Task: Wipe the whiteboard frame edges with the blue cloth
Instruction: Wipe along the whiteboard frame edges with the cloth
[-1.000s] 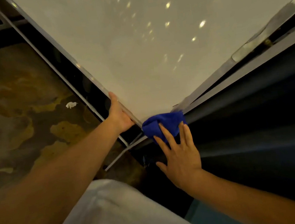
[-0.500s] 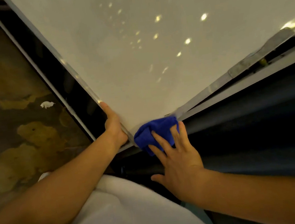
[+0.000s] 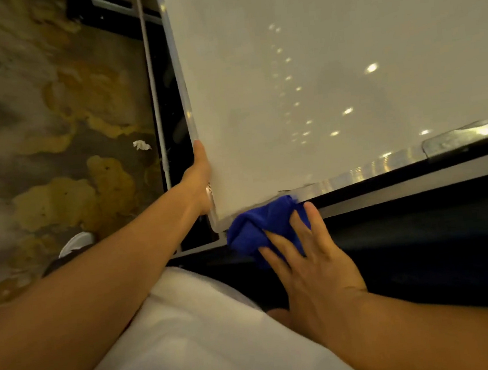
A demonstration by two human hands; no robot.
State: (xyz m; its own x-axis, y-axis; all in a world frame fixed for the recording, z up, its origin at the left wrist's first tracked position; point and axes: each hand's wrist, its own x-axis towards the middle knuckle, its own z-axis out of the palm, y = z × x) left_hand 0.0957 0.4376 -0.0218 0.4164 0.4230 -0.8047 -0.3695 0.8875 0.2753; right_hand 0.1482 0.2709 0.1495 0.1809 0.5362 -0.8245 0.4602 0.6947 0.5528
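A large whiteboard (image 3: 331, 83) with a silver metal frame (image 3: 365, 169) fills the upper right of the head view. A bunched blue cloth (image 3: 257, 229) is pressed against the frame's bottom edge, right at the lower left corner. My right hand (image 3: 313, 268) lies flat on the cloth with its fingers spread, pushing it onto the frame. My left hand (image 3: 201, 177) grips the frame's left edge just above that corner, thumb up along the edge.
A silver marker tray (image 3: 468, 136) sits along the bottom edge at the right. Below the board runs a grey rail (image 3: 419, 186) and a dark panel. To the left lie a thin white stand bar (image 3: 154, 103), patterned floor and a white scrap (image 3: 142, 145).
The view has swung, so the board's left edge now stands nearly upright. The cloth and my right hand stay at the lower left corner. My left hand keeps its hold on the left edge.
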